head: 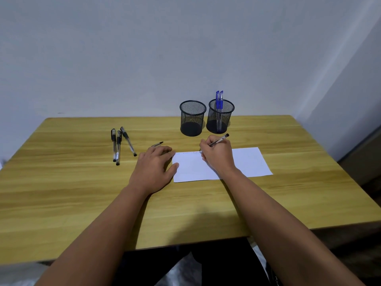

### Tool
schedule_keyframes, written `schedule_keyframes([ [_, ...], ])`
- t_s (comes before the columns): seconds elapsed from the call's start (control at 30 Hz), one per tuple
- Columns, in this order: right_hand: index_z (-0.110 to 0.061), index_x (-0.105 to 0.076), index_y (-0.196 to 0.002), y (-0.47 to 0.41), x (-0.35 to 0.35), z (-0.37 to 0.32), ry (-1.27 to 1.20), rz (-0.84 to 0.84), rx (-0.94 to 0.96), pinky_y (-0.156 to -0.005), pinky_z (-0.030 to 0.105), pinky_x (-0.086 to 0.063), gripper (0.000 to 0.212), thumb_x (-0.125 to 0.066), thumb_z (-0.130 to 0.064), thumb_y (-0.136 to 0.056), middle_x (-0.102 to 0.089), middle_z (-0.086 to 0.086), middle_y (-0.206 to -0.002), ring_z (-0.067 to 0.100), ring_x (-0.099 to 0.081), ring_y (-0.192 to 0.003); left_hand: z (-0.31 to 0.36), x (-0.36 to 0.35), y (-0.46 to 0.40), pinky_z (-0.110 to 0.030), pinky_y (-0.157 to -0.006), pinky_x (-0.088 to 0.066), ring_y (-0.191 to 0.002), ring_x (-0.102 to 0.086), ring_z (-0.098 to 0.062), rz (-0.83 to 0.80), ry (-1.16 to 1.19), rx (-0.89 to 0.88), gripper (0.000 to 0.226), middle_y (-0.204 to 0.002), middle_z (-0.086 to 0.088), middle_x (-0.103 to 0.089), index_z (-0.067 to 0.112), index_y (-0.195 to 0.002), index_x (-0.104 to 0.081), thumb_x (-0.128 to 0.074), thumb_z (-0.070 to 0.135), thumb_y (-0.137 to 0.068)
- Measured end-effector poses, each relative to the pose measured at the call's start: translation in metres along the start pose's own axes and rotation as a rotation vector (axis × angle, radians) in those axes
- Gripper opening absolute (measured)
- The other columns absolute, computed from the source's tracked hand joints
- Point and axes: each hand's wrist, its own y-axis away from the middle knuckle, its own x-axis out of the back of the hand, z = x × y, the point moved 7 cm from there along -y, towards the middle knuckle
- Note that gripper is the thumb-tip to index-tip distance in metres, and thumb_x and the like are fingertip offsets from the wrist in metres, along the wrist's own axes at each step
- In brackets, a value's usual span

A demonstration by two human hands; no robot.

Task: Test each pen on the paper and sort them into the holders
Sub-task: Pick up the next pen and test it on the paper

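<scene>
Now right hand point(218, 154) presses black-capped pen point(219, 140) onto paper point(249, 162).

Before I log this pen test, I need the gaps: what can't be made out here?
Head view only:
- Marks on the paper: too faint and small to read.
- Tip of the pen: hidden by the right hand.
- Small black piece beyond the left hand: partly hidden by its fingers.
- Left holder: mesh obscures the inside.

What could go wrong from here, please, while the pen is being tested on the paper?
The left hand presses only the paper's left edge, so the free right side might shift under the strokes. The marks look faint, so the pen in the right hand could be misjudged. The holders stand just behind that hand; lifting the pen might knock one.
</scene>
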Motion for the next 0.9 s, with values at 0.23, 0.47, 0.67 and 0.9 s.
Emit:
schedule_keyframes([
  [0.23,0.0,-0.058,-0.07,0.002,0.0,-0.001,-0.004,-0.014,-0.009,-0.057,0.041,-0.056,0.038,-0.067,-0.02,-0.101,-0.064,0.028,-0.066,0.05,-0.067,-0.064,-0.001,-0.001,0.0,-0.045,-0.102,-0.037,-0.134,-0.043,-0.018,0.002,-0.002,-0.003,0.054,-0.139,0.01,-0.056,0.027,-0.136,-0.062,-0.046,0.055,-0.093],
  [0.47,-0.007,-0.048,-0.065,0.002,0.009,-0.002,-0.183,0.06,-0.116,-0.051,0.036,-0.047,0.038,-0.063,-0.007,-0.1,-0.056,0.02,-0.06,0.029,-0.054,-0.051,0.0,0.0,0.001,-0.045,-0.101,-0.037,-0.134,-0.043,-0.018,0.008,0.011,-0.001,0.056,-0.138,0.01,-0.057,0.027,-0.135,-0.063,-0.043,0.057,-0.092],
  [0.67,-0.008,-0.052,-0.074,-0.001,0.012,-0.001,-0.252,0.063,-0.163,-0.047,0.027,-0.046,0.033,-0.066,-0.009,-0.103,-0.058,0.011,-0.059,0.02,-0.056,-0.049,-0.001,0.0,0.0,-0.044,-0.101,-0.037,-0.134,-0.043,-0.017,0.009,0.001,-0.005,0.054,-0.139,0.011,-0.057,0.028,-0.136,-0.062,-0.046,0.056,-0.092],
  [0.9,-0.005,-0.055,-0.079,0.002,0.008,-0.007,-0.242,0.012,-0.192,-0.047,0.027,-0.047,0.029,-0.068,-0.013,-0.104,-0.058,0.017,-0.066,0.021,-0.057,-0.054,0.002,0.002,0.0,-0.043,-0.101,-0.038,-0.133,-0.046,-0.017,0.007,0.008,-0.001,0.052,-0.137,0.008,-0.058,0.027,-0.134,-0.064,-0.05,0.054,-0.092],
])
